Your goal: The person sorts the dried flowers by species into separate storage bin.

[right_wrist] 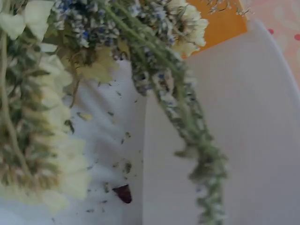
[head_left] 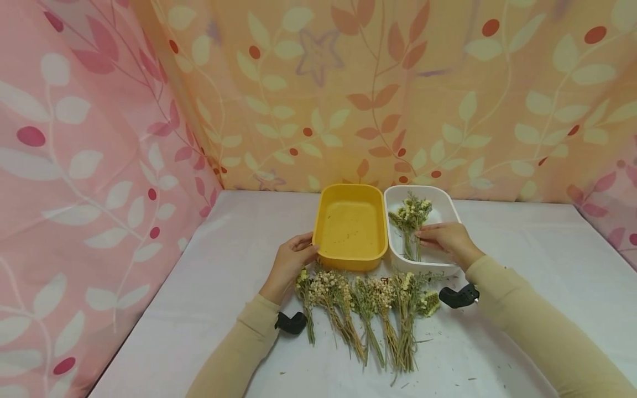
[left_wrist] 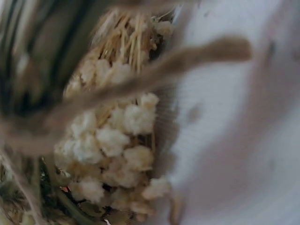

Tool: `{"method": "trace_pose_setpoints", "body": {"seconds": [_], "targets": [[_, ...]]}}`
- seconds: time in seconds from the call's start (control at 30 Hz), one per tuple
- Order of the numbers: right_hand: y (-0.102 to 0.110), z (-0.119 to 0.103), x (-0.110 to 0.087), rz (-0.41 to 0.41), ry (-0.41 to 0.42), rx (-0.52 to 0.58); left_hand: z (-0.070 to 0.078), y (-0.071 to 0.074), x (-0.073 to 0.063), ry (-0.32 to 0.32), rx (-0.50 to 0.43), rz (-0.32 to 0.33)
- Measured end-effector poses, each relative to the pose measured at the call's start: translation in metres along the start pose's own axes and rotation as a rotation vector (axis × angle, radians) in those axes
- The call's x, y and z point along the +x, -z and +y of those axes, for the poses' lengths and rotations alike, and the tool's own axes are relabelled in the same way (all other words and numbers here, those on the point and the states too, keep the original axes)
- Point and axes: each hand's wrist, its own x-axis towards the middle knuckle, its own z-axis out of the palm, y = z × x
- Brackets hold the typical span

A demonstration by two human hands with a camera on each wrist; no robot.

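Note:
Over the white bin [head_left: 450, 205], my right hand [head_left: 450, 241] pinches the stems of a dried flower bunch [head_left: 412, 213]. Its pale yellow heads point toward the back wall. My left hand [head_left: 293, 257] rests its fingers against the left side of the yellow bin [head_left: 352, 264]. Several dried flower bunches [head_left: 365, 301] lie in a row in front of both bins, stems toward me. Cream blossoms [left_wrist: 112, 140] and blurred stems fill much of the left wrist view. The right wrist view has yellowish flowers [right_wrist: 42, 140] close up, beside a pale bin wall [right_wrist: 243, 140].
Small plant bits [head_left: 348, 236] lie in the yellow bin, and more crumbs are scattered on the white tablecloth [head_left: 239, 237]. A dark reddish fragment [right_wrist: 123, 193] shows on the cloth in the right wrist view. Floral curtains [head_left: 298, 99] stand behind and at the sides.

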Motion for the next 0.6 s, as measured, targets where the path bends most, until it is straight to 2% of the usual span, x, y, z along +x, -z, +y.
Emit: {"method": "trace_pose_setpoints", "body": {"seconds": [0.37,0.6], "targets": [[-0.0028,0.002,0.0062,-0.018,-0.047,-0.036,-0.0009,0.0012,0.0001,0.0,0.001,-0.003],[-0.0018,0.0031,0.0094,-0.029,-0.077,-0.003,0.0006,0.0008,-0.0008,-0.002,0.0,-0.018]]}}
